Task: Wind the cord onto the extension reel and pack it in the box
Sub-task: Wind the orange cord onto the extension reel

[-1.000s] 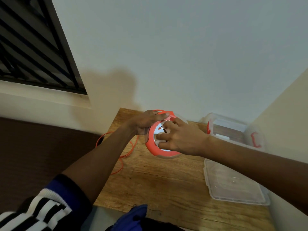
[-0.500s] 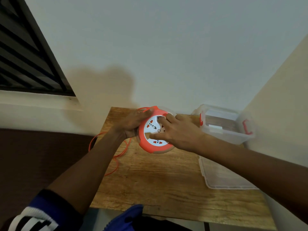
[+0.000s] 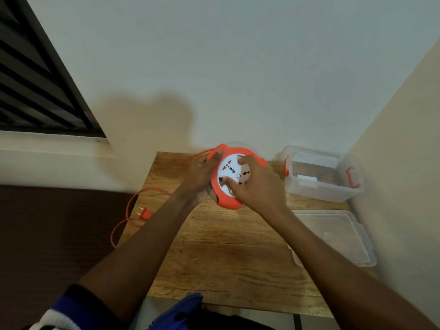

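Pale walls meet in a corner behind a small wooden counter point(image 3: 214, 246), with a dark louvred window up at the left. Over the far edge of the counter both hands hold the orange extension reel point(image 3: 234, 177), its white socket face tilted toward the camera. The left hand point(image 3: 198, 178) wraps the reel's left rim, fingers curled round it in a holding grip; the right hand point(image 3: 258, 186) lies over the face, fingertips pressed into its centre, a grip that looks meant for turning. The cord point(image 3: 129, 208) is far from wound: it leaves the reel's upper left, loops off the counter's left edge, and its plug point(image 3: 145, 213) lies by that edge. The clear box point(image 3: 321, 177) stands open at the far right corner, its lid point(image 3: 338, 234) flat along the right edge. To wind well, I judge the left hand should brace the rim steady while the right turns the centre evenly, letting the cord feed in without kinks; a loop may snag on the counter's left edge, so slack should be drawn up first. The plug should be tucked in last, before the reel goes into the box.
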A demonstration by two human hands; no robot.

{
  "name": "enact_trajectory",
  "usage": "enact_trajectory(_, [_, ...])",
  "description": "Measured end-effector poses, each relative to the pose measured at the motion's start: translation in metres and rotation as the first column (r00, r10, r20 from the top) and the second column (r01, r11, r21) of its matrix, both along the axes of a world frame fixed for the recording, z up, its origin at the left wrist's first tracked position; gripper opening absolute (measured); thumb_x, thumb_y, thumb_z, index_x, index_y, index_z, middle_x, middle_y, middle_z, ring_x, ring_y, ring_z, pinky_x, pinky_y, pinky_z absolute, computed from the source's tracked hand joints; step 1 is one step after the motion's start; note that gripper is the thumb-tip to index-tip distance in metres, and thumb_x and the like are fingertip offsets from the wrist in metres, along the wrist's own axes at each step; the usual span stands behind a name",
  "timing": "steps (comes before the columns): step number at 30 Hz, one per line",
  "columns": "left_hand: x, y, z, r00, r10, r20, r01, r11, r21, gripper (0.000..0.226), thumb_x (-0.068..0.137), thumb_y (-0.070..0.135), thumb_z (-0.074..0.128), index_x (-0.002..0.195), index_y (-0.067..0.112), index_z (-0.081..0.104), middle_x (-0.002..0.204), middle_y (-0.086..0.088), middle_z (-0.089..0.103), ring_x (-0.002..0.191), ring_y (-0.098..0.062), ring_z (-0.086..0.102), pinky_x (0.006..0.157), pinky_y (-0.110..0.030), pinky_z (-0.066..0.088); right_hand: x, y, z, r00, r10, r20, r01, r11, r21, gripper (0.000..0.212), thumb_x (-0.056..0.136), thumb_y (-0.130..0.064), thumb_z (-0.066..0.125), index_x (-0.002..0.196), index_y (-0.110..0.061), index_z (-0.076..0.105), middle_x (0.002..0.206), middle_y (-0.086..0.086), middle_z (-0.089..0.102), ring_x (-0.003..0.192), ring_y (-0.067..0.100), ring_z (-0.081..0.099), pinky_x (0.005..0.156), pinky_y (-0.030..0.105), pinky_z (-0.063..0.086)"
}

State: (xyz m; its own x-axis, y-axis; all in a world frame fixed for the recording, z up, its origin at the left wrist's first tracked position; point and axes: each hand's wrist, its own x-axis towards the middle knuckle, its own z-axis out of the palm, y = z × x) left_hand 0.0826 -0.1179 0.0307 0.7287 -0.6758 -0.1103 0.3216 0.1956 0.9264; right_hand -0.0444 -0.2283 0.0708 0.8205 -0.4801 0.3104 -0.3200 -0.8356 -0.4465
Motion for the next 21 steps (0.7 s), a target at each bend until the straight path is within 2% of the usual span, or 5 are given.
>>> enact_trajectory(6, [0.002,0.006,-0.009,0.993,-0.064,-0.103,0.068,0.997,0.031,0.062,0.088,0.046,0.074,0.13,0.001,0.067,0.128,-0.03,0.068,0.103,-0.04,0.07,0.089,-0.054,0.058,-0.02,-0.004,-0.002,0.987,0.143,-0.074,-0.149,0.985,-0.092,0.042,0.086,-0.04,0.063,0.126,-0.027,0.06,0.087,-0.002,0.073,0.082,0.02,0.068,0.069,0.037,0.056])
enact_trajectory(10, [0.013,0.019,-0.01,0.99,-0.069,-0.121,0.081,0.992,0.099,0.048,0.085,0.05,0.074,0.116,0.013,0.074,0.113,-0.021,0.075,0.092,-0.033,0.072,0.074,-0.043,0.061,-0.024,-0.008,0.002,0.922,0.335,-0.192,-0.375,0.897,-0.233,0.025,0.085,-0.021,0.067,0.109,-0.025,0.072,0.129,0.002,0.06,0.112,0.025,0.056,0.083,0.039,0.053])
enact_trajectory(14, [0.017,0.025,-0.013,0.986,-0.108,-0.124,0.124,0.984,0.128,0.066,0.088,0.047,0.07,0.133,0.0,0.063,0.131,-0.035,0.063,0.108,-0.043,0.063,0.095,-0.058,0.049,-0.022,-0.002,0.001,0.863,0.382,-0.33,-0.468,0.85,-0.241,0.029,0.087,-0.016,0.064,0.112,-0.031,0.069,0.148,0.001,0.04,0.126,0.028,0.04,0.085,0.043,0.051])
enact_trajectory(17, [0.011,0.028,-0.014,0.986,-0.132,-0.105,0.146,0.979,0.14,0.062,0.09,0.047,0.069,0.131,0.0,0.064,0.121,-0.03,0.068,0.092,-0.035,0.072,0.073,-0.044,0.061,-0.023,0.006,-0.003,0.879,0.324,-0.35,-0.428,0.86,-0.278,0.035,0.086,-0.021,0.067,0.119,-0.035,0.062,0.144,0.004,0.041,0.127,0.03,0.04,0.084,0.041,0.051])
enact_trajectory(21, [0.005,0.03,-0.02,0.978,-0.173,-0.113,0.192,0.964,0.185,0.063,0.092,0.049,0.068,0.133,0.001,0.064,0.122,-0.028,0.071,0.096,-0.039,0.073,0.078,-0.048,0.062,-0.027,0.013,-0.015,0.903,0.275,-0.33,-0.376,0.878,-0.297,0.061,0.08,-0.026,0.076,0.133,-0.039,0.049,0.137,0.008,0.051,0.121,0.035,0.046,0.087,0.045,0.05])
